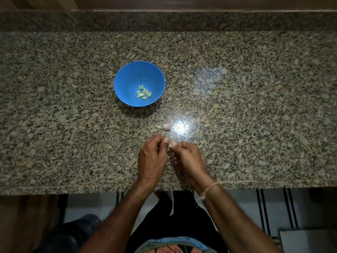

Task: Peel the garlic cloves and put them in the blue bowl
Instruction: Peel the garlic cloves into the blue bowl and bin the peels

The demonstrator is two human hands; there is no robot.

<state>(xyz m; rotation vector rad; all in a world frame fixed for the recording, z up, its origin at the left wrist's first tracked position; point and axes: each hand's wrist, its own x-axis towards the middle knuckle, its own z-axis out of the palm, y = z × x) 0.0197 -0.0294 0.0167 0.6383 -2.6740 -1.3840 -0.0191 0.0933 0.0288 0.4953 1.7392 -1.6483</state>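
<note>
Overhead, from the head camera, the only view: a speckled granite desk (255, 106) runs the full width, with a raised stone strip of the same pattern along its far edge and wood above that. The blue bowl (125, 75) sits upright left of centre, well apart from the hands. A small heap of peeled cloves (143, 93), pale yellow-green, lies on its floor toward the near side. Between bowl and hands, a garlic piece (164, 126) in its papery skin, with a thin stem tail pointing left, rests on the desk just beside a bright spot of reflected light (180, 127). Both hands meet over the near-middle of the desk. The left grip (152, 157) is curled, thumb and fingertips pinching a small pale garlic clove (170, 145). The right grip (187, 157) is curled too, its fingertips pinching the same clove from the other side. The clove is mostly hidden by the fingers, so I cannot tell how much skin is on it, and the right hand is somewhat blurred. A thin thread band (209, 189) circles the right wrist. Below the desk edge are a pale floor (237, 207) with dark stripes, dark trousers, and a dark rounded object (78, 229) at lower left, too dim to identify.
</note>
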